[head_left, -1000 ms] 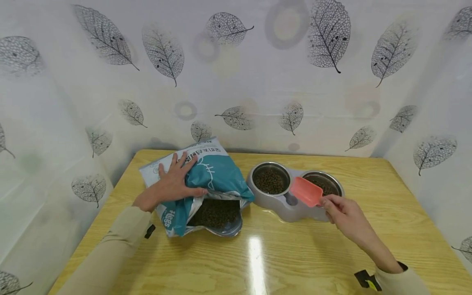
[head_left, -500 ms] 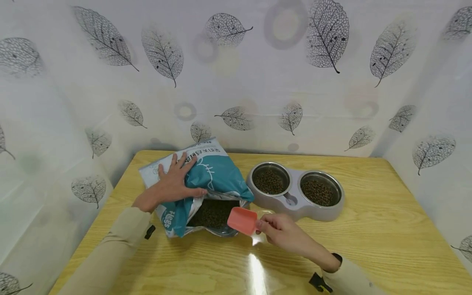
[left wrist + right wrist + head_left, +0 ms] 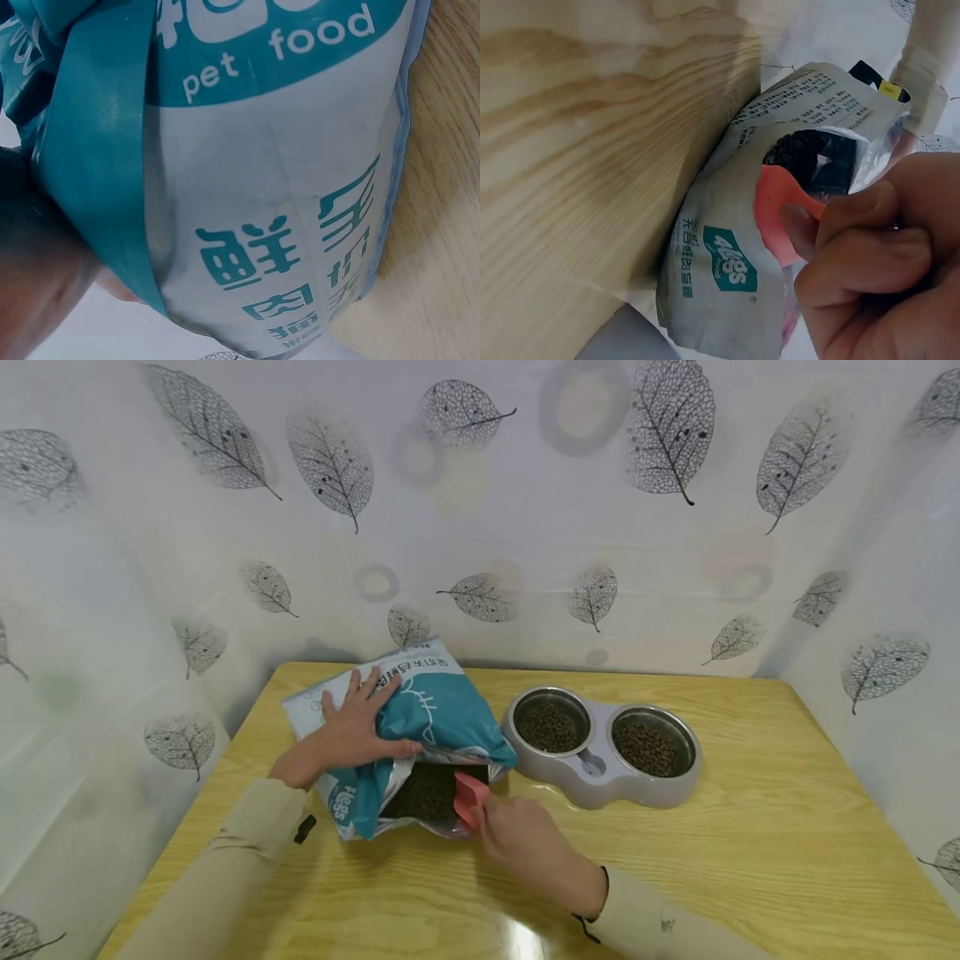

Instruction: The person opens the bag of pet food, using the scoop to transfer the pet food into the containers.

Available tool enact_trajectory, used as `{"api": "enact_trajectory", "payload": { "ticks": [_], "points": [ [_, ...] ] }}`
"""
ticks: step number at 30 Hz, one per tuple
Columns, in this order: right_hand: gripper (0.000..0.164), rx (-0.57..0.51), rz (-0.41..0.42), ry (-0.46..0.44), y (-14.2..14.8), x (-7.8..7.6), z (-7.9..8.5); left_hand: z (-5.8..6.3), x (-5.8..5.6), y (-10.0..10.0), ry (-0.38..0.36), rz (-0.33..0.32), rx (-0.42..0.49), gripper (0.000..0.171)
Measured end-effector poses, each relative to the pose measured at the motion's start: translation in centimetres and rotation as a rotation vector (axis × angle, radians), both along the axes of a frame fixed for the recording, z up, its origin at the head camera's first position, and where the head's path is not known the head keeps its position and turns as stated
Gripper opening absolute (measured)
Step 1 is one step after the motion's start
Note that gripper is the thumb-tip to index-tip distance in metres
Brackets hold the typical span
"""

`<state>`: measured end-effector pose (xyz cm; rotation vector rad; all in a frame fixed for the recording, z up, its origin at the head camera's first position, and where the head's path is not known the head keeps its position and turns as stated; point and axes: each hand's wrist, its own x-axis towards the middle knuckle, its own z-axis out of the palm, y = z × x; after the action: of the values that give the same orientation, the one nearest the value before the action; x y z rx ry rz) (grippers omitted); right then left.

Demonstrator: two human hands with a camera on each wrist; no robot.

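A teal and white pet food bag point(image 3: 457, 702) lies on the table with its mouth toward me, brown kibble point(image 3: 427, 795) visible inside. My left hand point(image 3: 352, 731) rests on top of the bag, fingers spread and straight. In the left wrist view the bag's printed side point(image 3: 277, 172) fills most of the picture. My right hand point(image 3: 528, 843) grips the handle of a pink scoop point(image 3: 469, 797), which is tilted at the right side of the bag's mouth. The right wrist view shows curled fingers point(image 3: 870, 262) around the handle and the scoop point(image 3: 776, 214) at the opening.
A grey double feeder point(image 3: 592, 787) stands right of the bag. Its left bowl point(image 3: 551, 722) and right bowl point(image 3: 651, 745) both hold some kibble. The wooden table point(image 3: 750, 860) meets a leaf-patterned sheet point(image 3: 525, 527) at the back and sides.
My right hand has carried the scoop leftward from over the right bowl to the bag's mouth and turned it on its side. The left hand stays put on the bag.
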<state>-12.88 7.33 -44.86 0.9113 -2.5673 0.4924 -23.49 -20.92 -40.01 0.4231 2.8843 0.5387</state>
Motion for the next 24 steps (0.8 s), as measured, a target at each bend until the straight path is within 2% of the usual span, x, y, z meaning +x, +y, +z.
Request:
{"api": "enact_trajectory", "payload": {
  "ticks": [1,3,5,7,10,13,17,20,24],
  "points": [
    [0.032,0.018,-0.014,0.027,-0.2,0.0,-0.1,0.0,0.0,0.1,-0.001,0.000,0.001,0.119],
    [0.032,0.033,-0.005,0.013,-0.5,-0.2,-0.2,0.0,0.0,0.1,-0.002,0.000,0.002,0.119],
    [0.031,0.005,0.048,-0.077,-0.5,-0.6,-0.4,0.0,0.0,0.1,0.000,-0.001,-0.001,0.119],
    [0.031,-0.060,0.108,-0.227,-0.3,-1.1,-0.4,0.0,0.0,0.1,0.003,-0.002,-0.002,0.119],
    [0.036,-0.191,0.165,-0.505,0.1,-1.6,-0.2,0.1,-0.1,0.1,0.009,0.000,-0.010,0.118],
    [0.040,-0.335,0.160,-0.782,0.7,-1.9,-0.3,0.0,-0.1,0.1,0.012,0.000,-0.006,0.118],
    [0.045,-0.538,0.098,-1.127,1.7,-1.8,-0.3,0.0,-0.1,0.1,0.004,-0.002,-0.003,0.119],
    [0.047,-0.678,0.068,-1.291,2.4,-1.7,-0.2,0.0,0.0,0.1,-0.001,-0.002,-0.008,0.120],
    [0.045,-0.791,0.073,-1.388,3.1,-1.6,0.0,0.1,0.0,0.1,0.003,-0.002,-0.013,0.119]
  ]
}}
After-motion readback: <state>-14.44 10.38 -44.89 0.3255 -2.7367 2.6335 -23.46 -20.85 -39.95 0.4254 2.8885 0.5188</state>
